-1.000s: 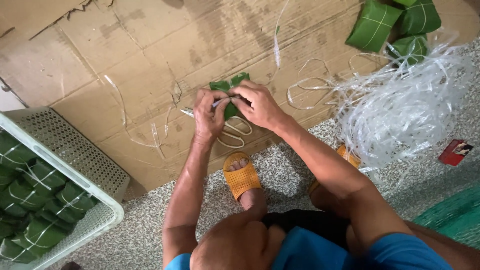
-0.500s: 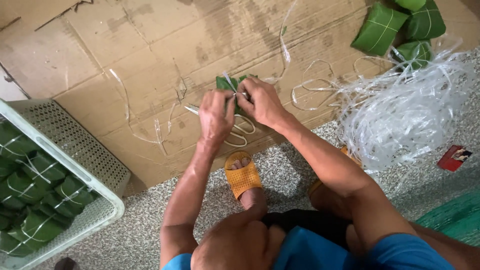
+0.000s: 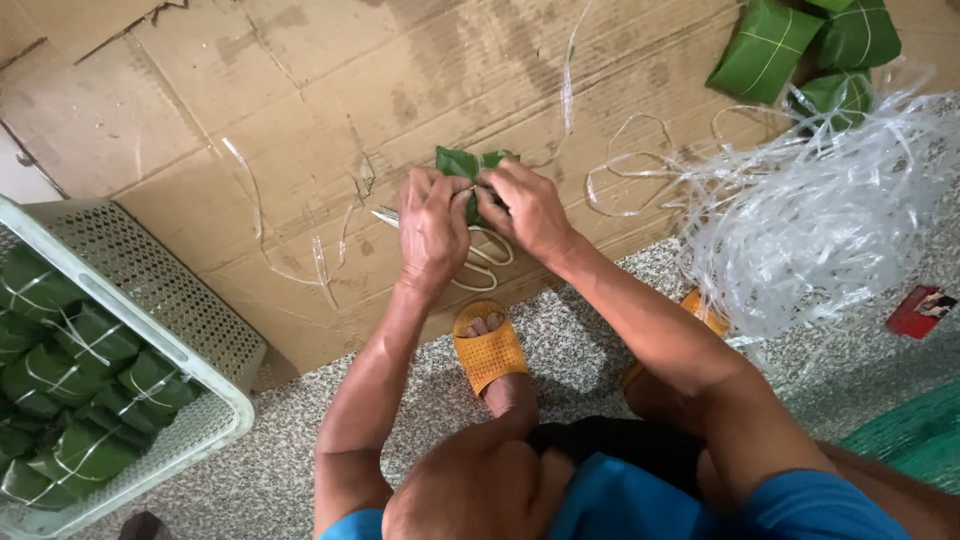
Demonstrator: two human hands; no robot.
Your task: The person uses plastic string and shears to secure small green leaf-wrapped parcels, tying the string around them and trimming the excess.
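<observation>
A: What covers the floor in the upper part of the frame?

B: A big sheet of flattened cardboard [image 3: 300, 130]. The person sits at its lower edge, I think so that the leaf parcels lie on a clean surface and not on the speckled floor [image 3: 300, 440].

A: And the white mass at the right?

B: A loose heap of thin plastic strings [image 3: 820, 230], near the right arm, probably so a new string is easy to pull. At the lower left stands a white perforated basket [image 3: 170, 300], filled with tied green parcels [image 3: 70, 400]. At the upper right lie a few more green parcels [image 3: 770, 50], well apart from the basket.

A: What are the hands doing?

B: Both meet in the upper middle of the frame, over the cardboard. The left hand [image 3: 432, 230] is closed around one small leaf parcel [image 3: 462, 165] and keeps it steady. The right hand [image 3: 525, 210] has its fingers bent against the parcel's top, pinching there, it seems on a string, but the string itself is too thin for me to be sure.

A: Anything smaller?

B: An orange sandal [image 3: 487, 345] on the foot below the hands, and loops of string [image 3: 480, 260] on the cardboard just under the parcel.
</observation>
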